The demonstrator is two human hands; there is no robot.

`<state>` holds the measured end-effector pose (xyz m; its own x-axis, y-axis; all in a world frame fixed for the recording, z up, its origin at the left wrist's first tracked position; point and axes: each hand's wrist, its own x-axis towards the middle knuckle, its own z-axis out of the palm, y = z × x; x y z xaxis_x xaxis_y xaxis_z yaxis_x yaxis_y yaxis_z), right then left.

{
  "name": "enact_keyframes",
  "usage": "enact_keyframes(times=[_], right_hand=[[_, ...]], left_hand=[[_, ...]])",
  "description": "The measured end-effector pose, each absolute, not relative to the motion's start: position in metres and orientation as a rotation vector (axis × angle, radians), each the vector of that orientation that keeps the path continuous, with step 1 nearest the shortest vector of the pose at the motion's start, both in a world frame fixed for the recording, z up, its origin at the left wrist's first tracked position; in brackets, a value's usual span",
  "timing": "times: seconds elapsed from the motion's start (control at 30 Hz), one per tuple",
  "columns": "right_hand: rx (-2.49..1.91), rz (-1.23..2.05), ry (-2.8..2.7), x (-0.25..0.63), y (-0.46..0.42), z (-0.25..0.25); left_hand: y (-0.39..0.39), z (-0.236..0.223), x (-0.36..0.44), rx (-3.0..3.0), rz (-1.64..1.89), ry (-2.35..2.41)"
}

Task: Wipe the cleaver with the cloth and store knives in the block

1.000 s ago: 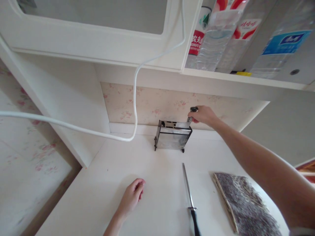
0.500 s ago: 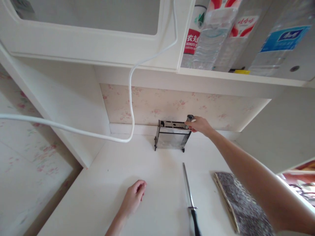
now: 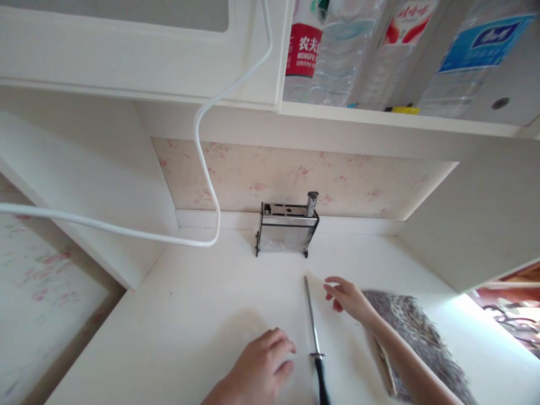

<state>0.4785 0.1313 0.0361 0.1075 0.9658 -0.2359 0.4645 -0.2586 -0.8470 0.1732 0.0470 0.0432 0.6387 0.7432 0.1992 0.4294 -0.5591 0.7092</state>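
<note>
A sharpening steel [image 3: 313, 322] with a black handle lies on the white surface, its tip pointing to the back. My left hand [image 3: 264, 363] is just left of its guard, fingers bent and apart, holding nothing. To the right of the rod, above the surface, my right hand [image 3: 342, 293] has curled fingers with gaps between them and nothing in them. Further back stands a knife block [image 3: 284, 236] with a slotted metal top and clear front. A metal-handled utensil [image 3: 311, 203] sticks up from its right end; its lower part is hidden.
A grey-brown furry mat [image 3: 422, 343] lies at the right, partly behind my right forearm. A white cable [image 3: 206, 163] hangs across the left side. Overhead, a cabinet shelf [image 3: 379, 121] holds several plastic bottles [image 3: 341, 56]. A side panel [image 3: 468, 208] bounds the right.
My right hand has let go of the metal-handled utensil, left in the block, and come down toward the steel. My left hand has moved right and opened. The view has shifted slightly.
</note>
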Motion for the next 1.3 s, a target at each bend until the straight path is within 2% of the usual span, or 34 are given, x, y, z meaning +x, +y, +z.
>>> enact_keyframes(times=[0.13, 0.23, 0.4, 0.77, 0.93, 1.1, 1.3], right_hand=[[-1.829, 1.061, -1.361, 0.497, 0.098, -0.002], [-1.899, 0.902, -1.336, 0.501, 0.079, -0.013], [-1.953, 0.639, -1.388, 0.490, 0.063, -0.018], [-2.105, 0.508, -1.479, 0.484, 0.059, -0.018], [-2.112, 0.498, -1.501, 0.481, 0.056, -0.012], [-2.112, 0.485, -1.493, 0.480, 0.055, -0.011], [-2.080, 0.467, -1.488, 0.482, 0.055, -0.017]], left_hand=[[0.044, 0.031, 0.210, 2.874, 0.679, 0.386], [0.045, 0.022, 0.229, 3.066, 0.666, 0.130], [0.049, 0.020, 0.244, 3.141, 0.501, -0.017], [0.069, 0.057, 0.237, 3.247, 0.379, -0.111], [0.099, 0.116, 0.225, 3.131, 0.534, -0.038], [0.129, 0.203, 0.213, 2.638, 0.607, 0.554], [0.158, 0.277, 0.196, 2.126, 1.153, 0.886]])
